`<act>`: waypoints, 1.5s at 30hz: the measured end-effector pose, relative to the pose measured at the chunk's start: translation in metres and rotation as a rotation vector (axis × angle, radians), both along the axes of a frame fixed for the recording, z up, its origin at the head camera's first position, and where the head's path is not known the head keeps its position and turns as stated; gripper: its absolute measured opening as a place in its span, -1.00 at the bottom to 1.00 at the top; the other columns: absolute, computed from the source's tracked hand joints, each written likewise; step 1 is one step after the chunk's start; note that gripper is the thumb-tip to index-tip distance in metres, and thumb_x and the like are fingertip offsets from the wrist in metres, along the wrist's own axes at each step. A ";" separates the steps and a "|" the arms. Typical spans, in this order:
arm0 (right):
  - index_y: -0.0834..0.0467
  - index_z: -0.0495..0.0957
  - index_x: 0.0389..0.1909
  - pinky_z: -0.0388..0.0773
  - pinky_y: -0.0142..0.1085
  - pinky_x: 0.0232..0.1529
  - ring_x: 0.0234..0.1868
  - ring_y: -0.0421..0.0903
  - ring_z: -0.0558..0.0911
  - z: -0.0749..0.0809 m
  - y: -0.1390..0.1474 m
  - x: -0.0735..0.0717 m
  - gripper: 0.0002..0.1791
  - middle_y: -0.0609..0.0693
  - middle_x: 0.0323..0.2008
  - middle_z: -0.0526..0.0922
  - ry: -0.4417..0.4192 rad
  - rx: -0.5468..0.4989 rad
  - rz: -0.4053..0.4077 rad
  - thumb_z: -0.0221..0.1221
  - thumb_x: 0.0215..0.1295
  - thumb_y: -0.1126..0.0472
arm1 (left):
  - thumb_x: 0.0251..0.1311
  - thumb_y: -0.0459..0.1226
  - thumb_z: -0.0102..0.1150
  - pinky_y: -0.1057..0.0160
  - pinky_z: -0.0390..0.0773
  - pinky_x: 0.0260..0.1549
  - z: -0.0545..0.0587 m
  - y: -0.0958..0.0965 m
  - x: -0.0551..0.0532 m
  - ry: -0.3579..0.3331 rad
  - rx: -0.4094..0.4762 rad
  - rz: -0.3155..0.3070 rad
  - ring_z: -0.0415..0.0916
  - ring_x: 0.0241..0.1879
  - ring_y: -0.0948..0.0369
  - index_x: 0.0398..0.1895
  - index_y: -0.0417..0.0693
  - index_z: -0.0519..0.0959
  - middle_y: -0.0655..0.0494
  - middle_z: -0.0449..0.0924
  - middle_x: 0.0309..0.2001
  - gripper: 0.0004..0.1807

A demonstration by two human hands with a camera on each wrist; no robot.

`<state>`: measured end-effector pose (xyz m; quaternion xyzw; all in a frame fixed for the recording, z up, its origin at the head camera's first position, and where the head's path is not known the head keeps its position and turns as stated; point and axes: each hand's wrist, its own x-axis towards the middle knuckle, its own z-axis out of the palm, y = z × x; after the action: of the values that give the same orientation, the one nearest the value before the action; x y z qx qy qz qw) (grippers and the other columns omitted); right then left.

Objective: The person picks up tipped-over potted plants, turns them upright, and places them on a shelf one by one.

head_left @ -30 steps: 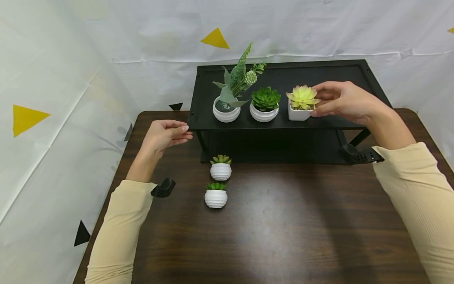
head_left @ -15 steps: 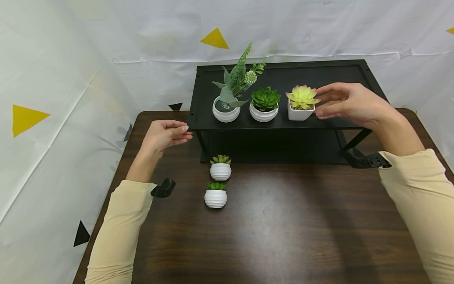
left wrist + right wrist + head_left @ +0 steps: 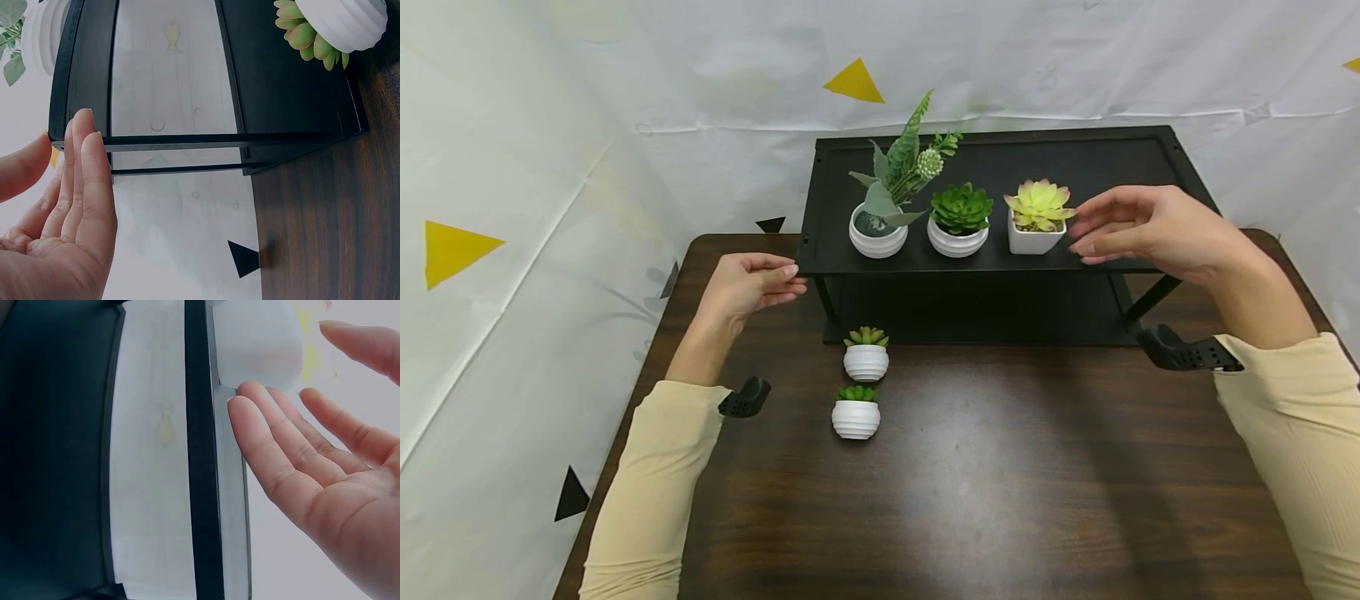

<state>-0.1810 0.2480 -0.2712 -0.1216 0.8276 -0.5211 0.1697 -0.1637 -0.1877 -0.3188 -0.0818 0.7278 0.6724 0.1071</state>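
Head view: left grip (image 3: 748,287) pinching the black shelf (image 3: 1120,162) at its near corner, thumb above, fingers beneath; right grip (image 3: 1161,229) loosely spread, holding nothing, the yellow succulent (image 3: 1039,218) on the shelf just to its left; potted succulents (image 3: 867,363) on the bench (image 3: 1000,483), rightward and nearer than the left grip.

Blk shelf (image 3: 1120,162) top: 3 potted plants (image 3: 961,210) in row nr front, narrow gaps betw; room behind middle & R ones. R hand (image 3: 1161,227) fills space beside yellow plant (image 3: 1039,207); L hand (image 3: 748,285) blocks L corner. 2 small pots (image 3: 867,363) part-block lower tier (image 3: 985,312) at L; passable farther R.
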 end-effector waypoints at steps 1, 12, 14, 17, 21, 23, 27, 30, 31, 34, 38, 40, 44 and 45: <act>0.32 0.32 0.07 0.60 -0.32 -0.19 -0.18 -0.12 0.62 0.000 0.000 0.001 -0.58 -0.01 -0.19 0.59 0.002 0.001 0.004 0.16 0.20 0.39 | 0.15 -0.45 0.15 0.32 0.63 -0.33 0.000 0.000 0.000 0.000 -0.004 0.000 0.63 -0.43 0.19 -0.06 -0.49 0.44 0.04 0.63 -0.46 -0.68; 0.33 0.39 -0.02 0.61 -0.30 -0.22 -0.22 -0.11 0.64 -0.007 -0.002 0.009 -0.67 0.05 -0.21 0.62 0.020 -0.049 0.063 0.13 0.18 0.48 | 0.15 -0.42 0.16 0.18 0.57 -0.18 0.001 0.000 0.001 -0.008 -0.016 0.001 0.63 -0.42 0.19 -0.06 -0.48 0.45 0.04 0.63 -0.46 -0.68; 0.34 0.40 -0.03 0.62 -0.30 -0.22 -0.22 -0.10 0.64 -0.009 -0.003 0.010 -0.68 0.06 -0.21 0.62 0.019 -0.060 0.079 0.13 0.18 0.49 | 0.15 -0.43 0.16 0.18 0.57 -0.17 0.001 0.000 0.001 -0.009 -0.013 0.002 0.63 -0.42 0.19 -0.06 -0.48 0.45 0.04 0.63 -0.46 -0.68; 0.33 0.41 -0.04 0.62 -0.29 -0.22 -0.23 -0.09 0.64 -0.010 -0.004 0.011 -0.69 0.05 -0.21 0.63 0.013 -0.082 0.098 0.13 0.17 0.50 | 0.15 -0.43 0.16 0.21 0.59 -0.21 0.001 0.000 0.000 -0.010 -0.002 0.007 0.63 -0.42 0.19 -0.07 -0.47 0.46 0.03 0.64 -0.45 -0.69; 0.33 0.41 -0.04 0.62 -0.29 -0.22 -0.24 -0.08 0.64 -0.012 -0.005 0.013 -0.69 0.02 -0.22 0.63 0.011 -0.089 0.113 0.13 0.17 0.50 | 0.14 -0.44 0.16 0.24 0.62 -0.27 0.000 0.000 -0.001 -0.010 0.008 0.023 0.63 -0.42 0.18 -0.10 -0.45 0.48 0.00 0.64 -0.44 -0.72; 0.34 0.41 -0.03 0.61 -0.28 -0.22 -0.23 -0.08 0.64 -0.012 -0.006 0.014 -0.69 0.02 -0.22 0.63 0.005 -0.093 0.119 0.13 0.18 0.49 | 0.14 -0.44 0.16 0.25 0.63 -0.29 -0.001 0.000 -0.002 -0.009 0.008 0.030 0.63 -0.42 0.17 -0.11 -0.44 0.49 -0.03 0.64 -0.43 -0.74; 0.36 0.40 -0.03 0.61 -0.28 -0.21 -0.22 -0.07 0.64 -0.014 -0.008 0.016 -0.69 0.02 -0.22 0.63 -0.001 -0.099 0.134 0.12 0.19 0.49 | 0.13 -0.45 0.16 0.27 0.63 -0.33 -0.001 -0.001 -0.002 -0.005 0.009 0.033 0.64 -0.43 0.16 -0.14 -0.42 0.51 -0.11 0.64 -0.38 -0.76; 0.37 0.40 -0.03 0.61 -0.28 -0.20 -0.22 -0.06 0.64 -0.015 -0.009 0.018 -0.69 0.03 -0.22 0.63 -0.002 -0.097 0.146 0.12 0.19 0.48 | 0.13 -0.45 0.17 0.26 0.63 -0.33 -0.001 -0.001 -0.002 -0.003 0.006 0.033 0.64 -0.43 0.16 -0.14 -0.43 0.51 -0.13 0.64 -0.36 -0.76; 0.38 0.40 -0.03 0.61 -0.27 -0.20 -0.22 -0.06 0.64 -0.016 -0.010 0.018 -0.69 0.03 -0.22 0.62 -0.003 -0.094 0.148 0.12 0.19 0.48 | 0.13 -0.45 0.17 0.26 0.63 -0.32 -0.001 -0.002 -0.002 -0.003 0.005 0.029 0.64 -0.43 0.16 -0.14 -0.43 0.50 -0.12 0.64 -0.37 -0.75; 0.39 0.40 -0.03 0.61 -0.28 -0.20 -0.22 -0.06 0.64 -0.017 -0.012 0.020 -0.68 0.03 -0.21 0.62 -0.006 -0.082 0.150 0.14 0.19 0.46 | 0.14 -0.45 0.16 0.28 0.63 -0.32 -0.001 -0.001 -0.002 0.000 -0.007 0.019 0.63 -0.43 0.17 -0.11 -0.45 0.49 -0.05 0.64 -0.41 -0.73; 0.34 0.42 -0.05 0.60 -0.28 -0.19 -0.22 -0.06 0.64 -0.019 -0.014 0.022 -0.71 0.04 -0.21 0.62 -0.005 -0.078 0.154 0.14 0.19 0.45 | 0.14 -0.44 0.16 0.30 0.63 -0.33 -0.001 0.000 -0.002 0.003 -0.006 0.007 0.63 -0.42 0.18 -0.09 -0.47 0.47 0.01 0.63 -0.44 -0.71; 0.32 0.44 -0.06 0.60 -0.28 -0.19 -0.21 -0.06 0.64 -0.020 -0.015 0.023 -0.72 0.04 -0.21 0.62 -0.004 -0.085 0.162 0.14 0.19 0.45 | 0.13 -0.44 0.17 0.30 0.63 -0.34 -0.001 0.000 -0.002 0.001 0.001 0.013 0.63 -0.43 0.18 -0.09 -0.47 0.47 0.00 0.64 -0.45 -0.71; 0.32 0.44 -0.06 0.60 -0.27 -0.18 -0.22 -0.06 0.64 -0.022 -0.017 0.025 -0.72 0.04 -0.21 0.62 -0.003 -0.088 0.176 0.15 0.19 0.45 | 0.14 -0.44 0.17 0.27 0.63 -0.31 -0.001 -0.001 -0.003 0.000 0.007 0.010 0.63 -0.43 0.18 -0.08 -0.47 0.46 0.01 0.64 -0.46 -0.70; 0.32 0.44 -0.06 0.60 -0.27 -0.18 -0.22 -0.06 0.64 -0.023 -0.017 0.026 -0.72 0.04 -0.21 0.63 -0.003 -0.084 0.179 0.15 0.19 0.44 | 0.14 -0.44 0.17 0.27 0.63 -0.30 -0.001 -0.001 -0.002 -0.001 0.005 0.009 0.63 -0.43 0.18 -0.08 -0.47 0.46 0.02 0.64 -0.46 -0.70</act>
<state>-0.1549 0.2307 -0.2941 -0.2013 0.7905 -0.5384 0.2115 -0.1661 -0.1883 -0.3196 -0.0850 0.7257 0.6747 0.1047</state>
